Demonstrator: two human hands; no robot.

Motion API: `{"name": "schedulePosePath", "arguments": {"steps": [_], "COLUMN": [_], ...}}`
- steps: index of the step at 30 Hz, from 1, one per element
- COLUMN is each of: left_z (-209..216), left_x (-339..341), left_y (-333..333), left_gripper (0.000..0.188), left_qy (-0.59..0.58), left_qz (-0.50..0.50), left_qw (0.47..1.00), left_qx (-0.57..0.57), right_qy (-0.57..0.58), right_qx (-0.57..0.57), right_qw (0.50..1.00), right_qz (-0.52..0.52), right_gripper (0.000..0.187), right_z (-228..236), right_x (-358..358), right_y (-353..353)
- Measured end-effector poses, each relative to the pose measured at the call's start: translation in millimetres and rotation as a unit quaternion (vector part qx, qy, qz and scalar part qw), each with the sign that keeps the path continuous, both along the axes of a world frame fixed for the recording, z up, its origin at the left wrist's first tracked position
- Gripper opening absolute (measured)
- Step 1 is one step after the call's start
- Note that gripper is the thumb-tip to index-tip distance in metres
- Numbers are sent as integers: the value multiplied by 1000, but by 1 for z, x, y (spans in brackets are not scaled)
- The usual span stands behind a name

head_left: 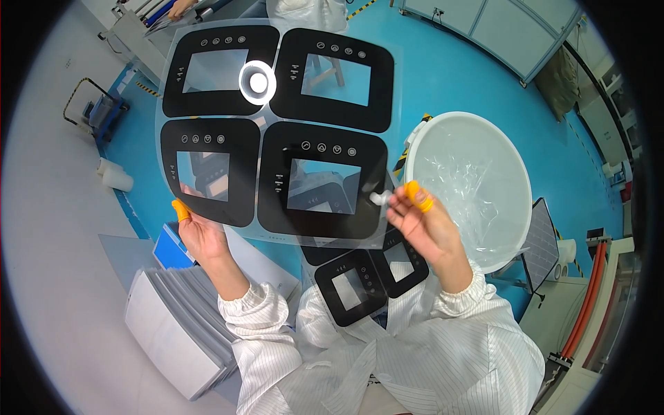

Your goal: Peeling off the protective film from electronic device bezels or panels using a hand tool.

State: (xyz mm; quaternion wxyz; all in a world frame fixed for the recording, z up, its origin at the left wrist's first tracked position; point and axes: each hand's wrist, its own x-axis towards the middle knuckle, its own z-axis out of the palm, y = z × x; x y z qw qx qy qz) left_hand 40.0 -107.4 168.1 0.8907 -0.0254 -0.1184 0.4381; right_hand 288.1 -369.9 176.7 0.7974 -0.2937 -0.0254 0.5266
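Note:
A large clear film sheet (325, 223) printed with several black panels, each with a clear window and a row of small icons, is raised in front of me. My left hand (206, 238) is closed on its lower left edge, an orange finger cot on the thumb. At the lower right edge, my right hand (436, 228) also wears an orange cot. Its fingertips pinch a small white wad (380, 198) against or just over the panel; contact is unclear. Below, a similar printed sheet (342, 263) lies at my lap, partly covered by the raised one.
To the right stands a round white bin (526, 187) with clear plastic inside. A thick stack of sheets (176, 332) leans at the lower left, beside a blue box (169, 247). Another person's hand (181, 8) shows at the top left. Farther off are a cart (104, 114) and cabinets (498, 28).

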Motion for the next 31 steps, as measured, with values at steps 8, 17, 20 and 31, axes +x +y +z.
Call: {"name": "schedulePosePath", "arguments": {"steps": [8, 17, 20, 31], "left_z": [-12, -37, -42, -132], "left_x": [-11, -29, -31, -49], "left_y": [8, 26, 32, 112], "left_gripper": [32, 33, 33, 37], "left_qy": [19, 52, 55, -38], "left_qz": [12, 74, 82, 159], "left_qw": [1000, 996, 995, 978], "left_qx": [-14, -21, -20, -127], "right_qy": [-608, -732, -711, -748], "right_qx": [-485, -533, -528, -394], "right_qw": [589, 402, 456, 531], "right_qz": [-222, 138, 83, 54], "right_gripper": [29, 27, 21, 33], "right_z": [-159, -290, -293, -236], "right_x": [210, 179, 178, 165], "right_y": [-43, -67, -69, -76]}}
